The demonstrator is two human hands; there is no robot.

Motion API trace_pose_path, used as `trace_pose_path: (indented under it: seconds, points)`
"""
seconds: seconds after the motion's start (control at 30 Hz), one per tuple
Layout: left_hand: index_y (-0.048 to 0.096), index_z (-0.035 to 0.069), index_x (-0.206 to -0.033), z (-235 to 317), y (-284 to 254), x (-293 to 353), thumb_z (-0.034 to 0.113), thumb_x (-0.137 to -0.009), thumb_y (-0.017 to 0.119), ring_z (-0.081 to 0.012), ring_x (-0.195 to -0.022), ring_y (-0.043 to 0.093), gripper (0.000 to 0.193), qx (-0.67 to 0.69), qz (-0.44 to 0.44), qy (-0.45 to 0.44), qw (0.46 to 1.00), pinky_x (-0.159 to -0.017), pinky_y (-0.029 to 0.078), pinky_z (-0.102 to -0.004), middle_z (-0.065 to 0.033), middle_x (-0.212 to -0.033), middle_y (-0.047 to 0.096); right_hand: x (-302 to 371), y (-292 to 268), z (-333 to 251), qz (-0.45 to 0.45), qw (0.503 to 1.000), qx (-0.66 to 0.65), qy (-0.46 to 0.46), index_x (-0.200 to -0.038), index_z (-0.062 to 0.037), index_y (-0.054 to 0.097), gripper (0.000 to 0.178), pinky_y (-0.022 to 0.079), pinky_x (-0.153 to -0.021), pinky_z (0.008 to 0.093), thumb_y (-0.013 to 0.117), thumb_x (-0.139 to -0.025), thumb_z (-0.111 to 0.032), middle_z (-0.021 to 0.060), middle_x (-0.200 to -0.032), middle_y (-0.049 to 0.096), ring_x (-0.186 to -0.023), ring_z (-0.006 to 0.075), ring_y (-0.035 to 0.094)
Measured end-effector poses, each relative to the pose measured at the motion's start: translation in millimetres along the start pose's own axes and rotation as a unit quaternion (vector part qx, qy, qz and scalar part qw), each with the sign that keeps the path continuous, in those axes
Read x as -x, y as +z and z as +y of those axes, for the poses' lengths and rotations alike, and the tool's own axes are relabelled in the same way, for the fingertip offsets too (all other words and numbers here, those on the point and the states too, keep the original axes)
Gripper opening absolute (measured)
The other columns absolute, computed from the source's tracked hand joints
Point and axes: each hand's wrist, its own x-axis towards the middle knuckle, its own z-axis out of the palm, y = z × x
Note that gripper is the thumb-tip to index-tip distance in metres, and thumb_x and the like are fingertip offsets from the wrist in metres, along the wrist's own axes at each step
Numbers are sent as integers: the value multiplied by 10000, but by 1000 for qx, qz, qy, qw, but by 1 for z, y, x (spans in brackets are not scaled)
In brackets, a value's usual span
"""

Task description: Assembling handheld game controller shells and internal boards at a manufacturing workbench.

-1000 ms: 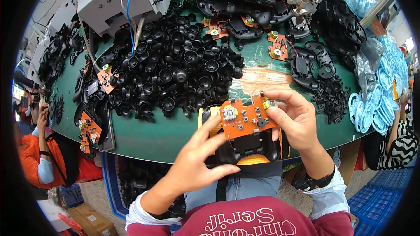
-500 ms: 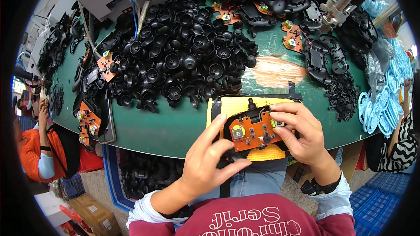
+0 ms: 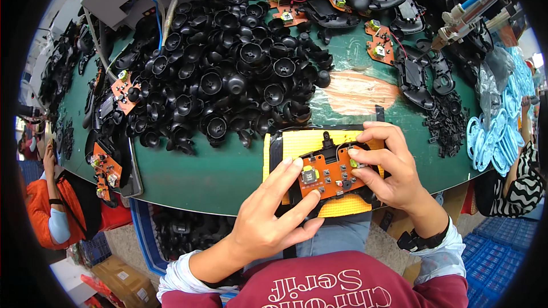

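An orange circuit board [image 3: 332, 175] lies in a black controller shell [image 3: 328, 152] on a yellow ribbed pad [image 3: 349, 205] at the table's near edge. It carries small switches and two green-and-metal joystick modules. My left hand [image 3: 267, 208] has its fingers spread, and fingertips touch the board's left side and near left corner. Its thumb stays off the board, beside the pad. My right hand [image 3: 394, 171] pinches the board's right end at the right joystick module [image 3: 355, 163], which the thumb and forefinger partly cover.
A large heap of black joystick caps [image 3: 228, 80] covers the table's middle left. More boards and controller shells [image 3: 414, 77] lie at the back and right, by small black parts [image 3: 445, 128] and light-blue rings [image 3: 488, 142]. A metal-tipped tool [image 3: 456, 25] hangs at upper right.
My left fingers have come in from beside the board onto its left side and near corner. My right hand keeps its pinch at the right end. The view has shifted slightly.
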Motion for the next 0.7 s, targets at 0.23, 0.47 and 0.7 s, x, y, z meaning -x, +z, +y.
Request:
trace_pose_path:
  seconds: [0.23, 0.47, 0.7]
  points:
    - [704, 105, -1051, -4, -4, -5, 182, -614, 844, -428, -1181, 562, 465, 10, -30, -1, 1000, -983, 487, -478, -264, -1307, 526, -2, -7, -4, -5, 986, 93, -141, -964, -125, 710, 258, 442, -943, 489, 737, -708, -123, 28, -1087, 675, -1082, 295, 561]
    - [697, 110, -1047, -4, -10, -9, 174, -626, 839, -433, -1189, 552, 448, 26, -54, 0, 998, -991, 481, -475, -255, -1319, 514, -11, -13, -13, -114, 986, 88, -87, -941, -130, 685, 186, 318, -1077, 566, 703, -759, -92, -31, -1085, 683, -1003, 223, 589]
    - [700, 100, -996, 0, -30, -24, 183, -623, 863, -394, -1113, 566, 416, 9, -69, 8, 998, -918, 477, -436, -215, -1279, 532, -69, -13, -10, -82, 992, 51, -76, -930, -75, 636, 184, 464, -755, 394, 696, -756, -68, 62, -899, 625, -844, 283, 590]
